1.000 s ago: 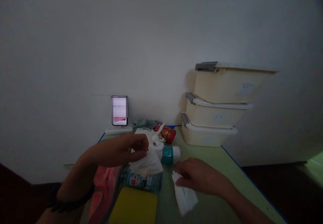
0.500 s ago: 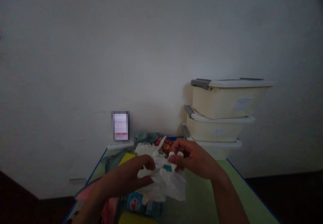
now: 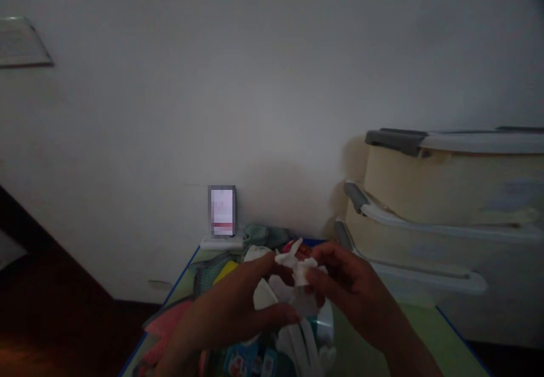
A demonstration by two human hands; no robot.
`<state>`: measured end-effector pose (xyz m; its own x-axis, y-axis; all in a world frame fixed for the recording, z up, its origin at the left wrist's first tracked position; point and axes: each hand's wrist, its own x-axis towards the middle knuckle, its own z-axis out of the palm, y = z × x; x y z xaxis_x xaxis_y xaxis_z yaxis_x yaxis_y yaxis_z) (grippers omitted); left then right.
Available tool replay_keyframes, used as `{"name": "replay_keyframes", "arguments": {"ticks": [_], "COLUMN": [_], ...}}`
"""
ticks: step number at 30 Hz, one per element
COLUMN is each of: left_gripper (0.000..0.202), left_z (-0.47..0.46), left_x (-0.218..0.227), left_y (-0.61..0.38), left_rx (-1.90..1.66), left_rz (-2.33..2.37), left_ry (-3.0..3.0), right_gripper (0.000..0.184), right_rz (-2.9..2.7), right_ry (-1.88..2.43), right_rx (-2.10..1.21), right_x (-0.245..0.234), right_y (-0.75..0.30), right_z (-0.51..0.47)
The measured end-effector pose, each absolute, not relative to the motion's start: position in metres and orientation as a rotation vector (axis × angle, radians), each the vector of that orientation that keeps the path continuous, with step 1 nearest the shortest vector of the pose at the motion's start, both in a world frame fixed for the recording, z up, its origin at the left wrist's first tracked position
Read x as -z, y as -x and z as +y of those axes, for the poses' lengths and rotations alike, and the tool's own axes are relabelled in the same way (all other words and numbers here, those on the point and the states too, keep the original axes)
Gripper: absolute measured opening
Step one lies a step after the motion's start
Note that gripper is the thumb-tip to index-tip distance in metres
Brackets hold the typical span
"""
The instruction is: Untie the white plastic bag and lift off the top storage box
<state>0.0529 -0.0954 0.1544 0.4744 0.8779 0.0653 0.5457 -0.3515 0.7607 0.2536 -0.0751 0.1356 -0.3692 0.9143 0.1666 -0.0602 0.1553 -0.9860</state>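
A thin, crumpled white sheet (image 3: 301,272) hangs between my hands over the table; I cannot tell whether it is tissue or plastic. My right hand (image 3: 346,289) pinches its upper part between thumb and fingers. On the other side, my left hand (image 3: 244,300) reaches in with its fingertips against the sheet, its thumb stretched out apart below. More white folded material (image 3: 297,343) shows under the hands, beside a white and teal item (image 3: 325,323). A blue-labelled package (image 3: 246,363) lies beneath my left wrist, partly hidden.
Lidded cream storage bins (image 3: 425,190) are stacked at the right. A phone with a blurred screen (image 3: 221,212) stands at the back on a white base (image 3: 221,244). Grey-green mesh cloth (image 3: 266,235), a red package (image 3: 304,249) and pink cloth (image 3: 170,323) lie on the blue-edged table (image 3: 425,323).
The view has shifted, with the bins larger and farther right. My left hand has come closer to the right and now touches the white sheet, which is more bunched up.
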Motion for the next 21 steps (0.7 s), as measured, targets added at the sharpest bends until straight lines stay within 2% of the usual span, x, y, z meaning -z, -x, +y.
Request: {"name": "replay_keyframes", "arguments": {"ticks": [7,13,19,21], "left_gripper": [0.009,0.011,0.013,0.014], "left_z": [-0.081,-0.062,-0.058,-0.059], "left_x": [-0.145,-0.132,-0.128,-0.130], "left_y": [-0.052,-0.040,-0.045,-0.046], "left_rx": [-0.855,-1.101,-1.250,-1.215], "left_rz": [1.273,1.437,1.318,1.291], "left_ry": [-1.983,-1.715,-1.360,-1.322], "right_gripper": [0.019,0.027,0.059,0.054], "right_rz": [-1.341,-1.278,-1.525,-1.644], "right_ry": [0.833,0.995,1.021,1.079], "right_rx": [-1.399,-1.302,-1.431,-1.419], "right_x": [-0.130,-0.119,-0.112,-0.110], "right_y": [-0.240,-0.247,-0.252,-0.248], "right_z": [-0.071,-0.056,-0.053,-0.052]}}
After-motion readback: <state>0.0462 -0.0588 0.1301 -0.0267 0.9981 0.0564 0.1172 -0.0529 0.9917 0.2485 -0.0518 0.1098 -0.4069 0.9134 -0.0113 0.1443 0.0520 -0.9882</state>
